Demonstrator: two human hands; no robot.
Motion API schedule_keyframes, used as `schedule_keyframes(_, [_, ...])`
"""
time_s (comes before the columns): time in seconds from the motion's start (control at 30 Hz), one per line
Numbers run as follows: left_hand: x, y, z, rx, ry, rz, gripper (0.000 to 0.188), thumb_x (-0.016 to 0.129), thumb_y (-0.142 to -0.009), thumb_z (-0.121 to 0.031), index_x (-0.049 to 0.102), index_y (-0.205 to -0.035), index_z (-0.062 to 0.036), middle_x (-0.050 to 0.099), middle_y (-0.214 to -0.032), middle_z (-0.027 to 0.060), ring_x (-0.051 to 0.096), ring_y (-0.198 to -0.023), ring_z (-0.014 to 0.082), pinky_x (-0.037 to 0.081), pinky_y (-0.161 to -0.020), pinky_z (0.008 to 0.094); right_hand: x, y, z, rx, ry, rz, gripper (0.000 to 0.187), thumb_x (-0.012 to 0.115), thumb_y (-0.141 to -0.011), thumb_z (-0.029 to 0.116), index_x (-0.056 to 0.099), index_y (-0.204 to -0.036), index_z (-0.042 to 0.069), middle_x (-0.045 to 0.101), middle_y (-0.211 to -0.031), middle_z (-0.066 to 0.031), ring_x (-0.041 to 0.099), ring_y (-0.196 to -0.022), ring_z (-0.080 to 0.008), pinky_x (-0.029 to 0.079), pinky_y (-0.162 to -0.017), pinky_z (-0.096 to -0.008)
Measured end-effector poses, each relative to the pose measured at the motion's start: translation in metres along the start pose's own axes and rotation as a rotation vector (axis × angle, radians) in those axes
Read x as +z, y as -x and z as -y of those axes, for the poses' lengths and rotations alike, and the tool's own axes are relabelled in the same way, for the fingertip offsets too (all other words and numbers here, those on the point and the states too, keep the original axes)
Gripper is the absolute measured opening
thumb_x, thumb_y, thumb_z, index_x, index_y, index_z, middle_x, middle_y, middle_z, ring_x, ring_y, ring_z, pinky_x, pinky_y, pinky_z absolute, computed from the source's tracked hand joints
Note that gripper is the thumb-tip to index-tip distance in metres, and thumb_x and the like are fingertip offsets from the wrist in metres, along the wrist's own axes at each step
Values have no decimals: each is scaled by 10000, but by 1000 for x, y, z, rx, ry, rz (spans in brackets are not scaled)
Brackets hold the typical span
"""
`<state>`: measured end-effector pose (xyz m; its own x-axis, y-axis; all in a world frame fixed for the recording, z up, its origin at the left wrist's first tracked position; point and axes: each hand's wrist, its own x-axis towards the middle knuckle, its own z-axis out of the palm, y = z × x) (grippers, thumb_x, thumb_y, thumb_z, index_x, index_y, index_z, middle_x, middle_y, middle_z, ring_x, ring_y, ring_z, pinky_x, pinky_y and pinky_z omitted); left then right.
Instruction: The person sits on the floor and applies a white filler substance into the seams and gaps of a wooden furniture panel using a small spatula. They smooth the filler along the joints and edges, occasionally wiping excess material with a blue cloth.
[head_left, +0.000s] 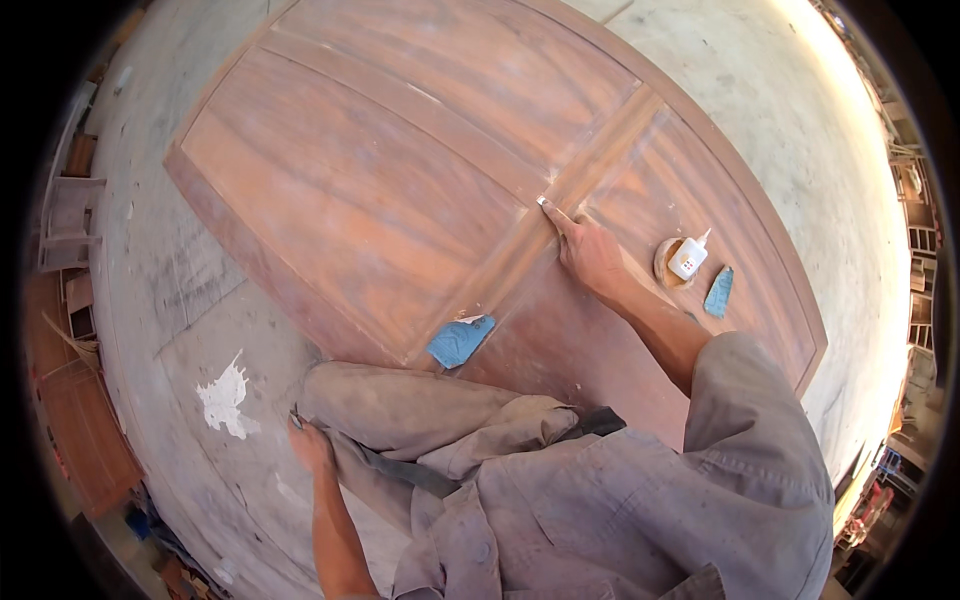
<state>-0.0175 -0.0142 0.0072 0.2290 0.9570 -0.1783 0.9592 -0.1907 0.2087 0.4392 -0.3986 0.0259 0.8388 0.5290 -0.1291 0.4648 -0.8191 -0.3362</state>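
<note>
My right hand (592,252) reaches over a large reddish-brown wooden panel door (340,160) lying on the floor. Its index finger is stretched out and touches the door where a rail meets the middle stile. A whitish spot shows at that fingertip; I cannot tell whether it is paste or the nail. The other fingers are curled under and partly hidden. Low on the left, beside my knee, my left hand (312,442) is closed around a small dark thing, mostly hidden. A folded blue sandpaper sheet (461,342) lies on the door near my leg.
A white nozzle bottle (687,258) rests on a round tan dish (664,268) on the door's right part. Beside it lies a blue sandpaper strip (718,292). White splatter (226,400) marks the concrete floor (190,300) on the left. Wooden furniture pieces (85,390) stand along the left rim.
</note>
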Motion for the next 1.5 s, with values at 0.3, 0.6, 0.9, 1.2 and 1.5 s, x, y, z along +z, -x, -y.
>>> schedule_keyframes(0.3, [1, -9, 6, -34, -58, 50, 519, 471, -1108, -307, 573, -1470, 51, 632, -1420, 306, 599, -1313, 473, 474, -1102, 501, 10, -2, -8, -61, -23, -48, 558, 595, -992, 93, 588, -1527, 254, 678, -945, -242, 705, -827, -441, 561, -724, -537])
schedule_keyframes(0.6, [0, -7, 9, 5, -65, 68, 517, 501, -1093, -265, 530, -1504, 48, 637, -1400, 322, 608, -1293, 486, 482, -1084, 517, 14, -1, -10, -68, 7, -52, 595, 613, -986, 102, 565, -1547, 295, 687, -941, -243, 711, -833, -445, 564, -715, -537])
schedule_keyframes(0.9, [1, -7, 15, 10, -39, 69, 519, 480, -1089, -272, 534, -1497, 43, 648, -1379, 323, 616, -1277, 494, 486, -1071, 522, 12, 8, -15, -76, 51, 28, 609, 619, -982, 108, 550, -1559, 291, 698, -954, -235, 709, -803, -430, 562, -701, -532])
schedule_keyframes(1.2, [-4, -1, 4, -41, -50, 60, 525, 493, -1084, -268, 530, -1495, 55, 641, -1394, 321, 606, -1297, 485, 481, -1087, 519, 12, 15, -14, -101, 62, 29, 617, 613, -983, 106, 544, -1569, 288, 694, -959, -240, 704, -788, -435, 556, -702, -534])
schedule_keyframes(1.5, [2, -5, 16, -26, -36, 32, 514, 518, -1075, -246, 537, -1487, 60, 667, -1354, 316, 631, -1258, 491, 498, -1068, 512, 16, 15, -11, -116, 32, -11, 634, 604, -963, 85, 554, -1560, 290, 698, -958, -255, 712, -773, -436, 578, -694, -531])
